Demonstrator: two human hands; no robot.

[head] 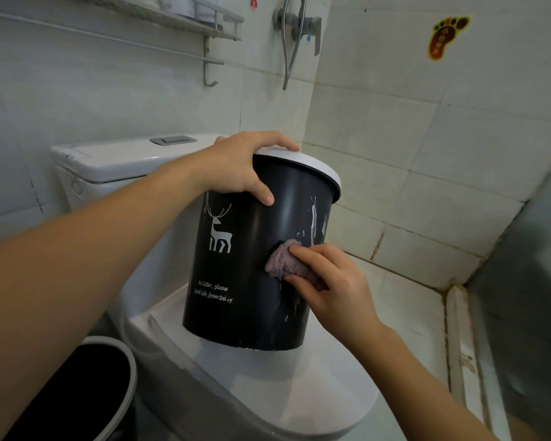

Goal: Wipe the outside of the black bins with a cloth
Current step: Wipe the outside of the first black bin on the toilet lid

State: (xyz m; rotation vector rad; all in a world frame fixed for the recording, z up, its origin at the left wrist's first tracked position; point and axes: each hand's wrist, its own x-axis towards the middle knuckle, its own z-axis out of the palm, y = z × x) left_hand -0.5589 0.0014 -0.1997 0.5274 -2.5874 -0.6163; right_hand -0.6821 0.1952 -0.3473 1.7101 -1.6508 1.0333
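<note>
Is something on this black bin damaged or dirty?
Yes. The black bin has white streaks and scuffs on its side, just above the cloth held by the right hand. Dirt or worn paint, I cannot tell.

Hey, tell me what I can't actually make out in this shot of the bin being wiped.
Head view only:
- Black bin: far side hidden by its own body.
- Second bin: cut off by the bottom edge.
- Cloth: partly hidden under the right hand.
- Shelf items: cut off at the top edge.

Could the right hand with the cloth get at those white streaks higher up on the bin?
Probably yes. The right hand presses the cloth just below the white streaks, and nothing lies between; the left hand grips the rim further left.
</note>
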